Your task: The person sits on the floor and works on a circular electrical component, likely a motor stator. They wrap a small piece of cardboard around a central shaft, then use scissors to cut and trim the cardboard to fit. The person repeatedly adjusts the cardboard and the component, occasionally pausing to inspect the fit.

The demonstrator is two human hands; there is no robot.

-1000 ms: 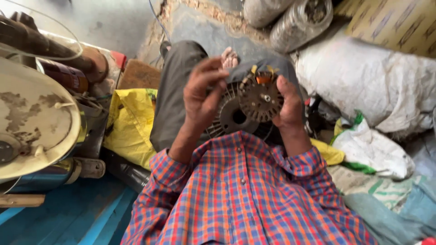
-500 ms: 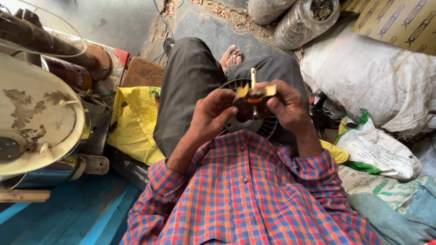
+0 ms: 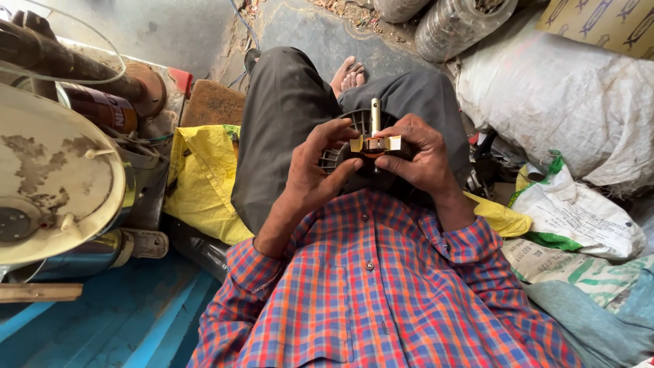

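I sit with my knees up and hold a round black fan motor (image 3: 340, 158) with vent slots edge-on over my lap. A thin metal shaft (image 3: 375, 113) sticks up from its top, above a small copper and cream winding block (image 3: 376, 144). My left hand (image 3: 320, 170) grips the motor's left rim, thumb near the block. My right hand (image 3: 419, 153) wraps the right side, fingertips on the block. Most of the motor body is hidden behind both hands.
A cream, rust-stained fan housing (image 3: 51, 180) and a brown can (image 3: 102, 108) stand at the left on a blue surface (image 3: 116, 320). A yellow bag (image 3: 201, 180) lies beside my leg. White sacks (image 3: 558, 88) and wire coils (image 3: 456, 24) crowd the right.
The motor showed its round face with copper windings a second ago; it has been turned edge-on, shaft upward. Both hands have closed in around its top.
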